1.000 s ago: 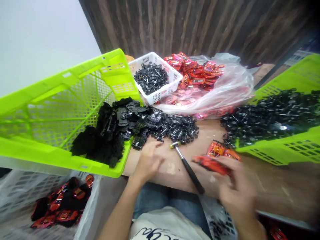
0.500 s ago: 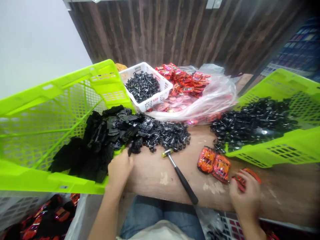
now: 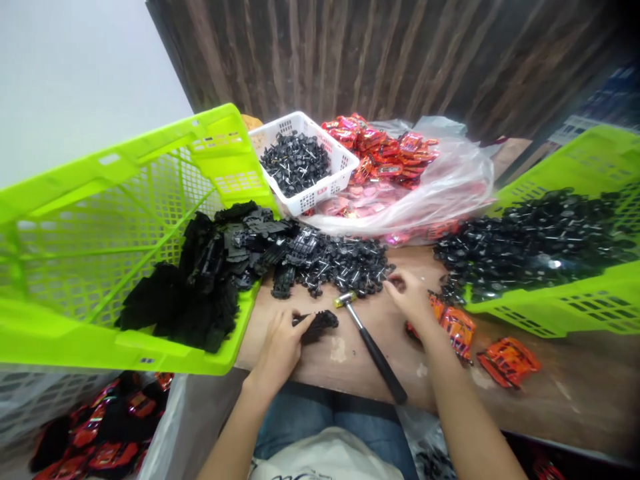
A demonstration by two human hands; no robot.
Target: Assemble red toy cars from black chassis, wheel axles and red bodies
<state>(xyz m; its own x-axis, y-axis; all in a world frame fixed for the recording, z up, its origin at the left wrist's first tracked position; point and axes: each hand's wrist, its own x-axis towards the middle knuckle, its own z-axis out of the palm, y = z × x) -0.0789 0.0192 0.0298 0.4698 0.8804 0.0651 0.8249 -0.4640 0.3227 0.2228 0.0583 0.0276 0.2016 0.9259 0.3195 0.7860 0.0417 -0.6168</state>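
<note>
My left hand (image 3: 280,347) is closed around the end of a black plastic toy car chassis (image 3: 320,325), held low over the table's front. At the right edge of a heap of black wheels on metal axles (image 3: 350,263), my right hand (image 3: 407,293) has its fingers curled together; what is in them, if anything, is hidden. A small hammer (image 3: 373,353) with a yellow-tipped head and black handle lies between my hands. Orange toy car bodies (image 3: 509,360) rest on the right, some partly behind my right forearm. More black chassis (image 3: 250,243) spill from the left crate.
A green crate (image 3: 110,350) lies tipped on the left; another green crate (image 3: 550,313) full of wheel axles is on the right. Behind stand a white basket (image 3: 320,193) of wheel pieces and a clear plastic bag (image 3: 450,197) with red-orange car bodies.
My left hand has moved right from the crate's edge with a chassis. My right hand has let go of an orange car body and moved up and left to the wheel heap.
</note>
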